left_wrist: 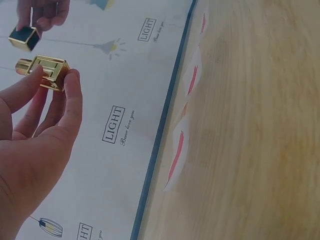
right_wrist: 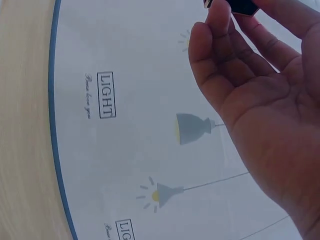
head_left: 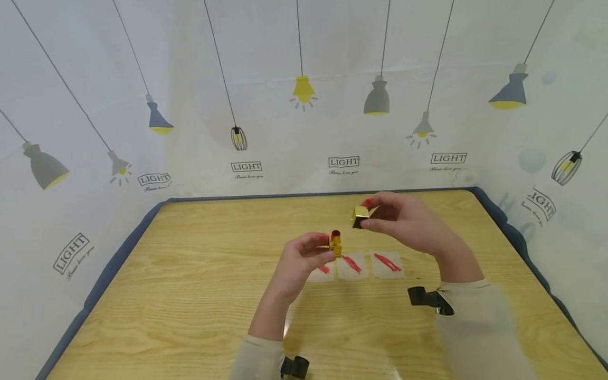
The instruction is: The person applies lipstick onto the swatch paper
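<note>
Between thumb and fingers, my left hand (head_left: 296, 266) pinches a gold lipstick tube (head_left: 335, 247) without its cap. Dark red shows at the tube's round upper end in the head view; in the left wrist view its squared gold base (left_wrist: 50, 70) is turned to the camera. My right hand (head_left: 410, 221) grips the lipstick cap (head_left: 360, 217), gold with a black face, above and to the right of the tube. Cap and tube are apart. Only a dark corner of the cap (right_wrist: 243, 6) appears in the right wrist view.
Three white paper pieces with red streaks lie in a row on the wooden table (head_left: 190, 295): the left paper (head_left: 324, 275), partly behind my left hand, the middle paper (head_left: 352, 265) and the right paper (head_left: 388, 265). A lamp-patterned backdrop (head_left: 266, 105) surrounds the table's far and side edges.
</note>
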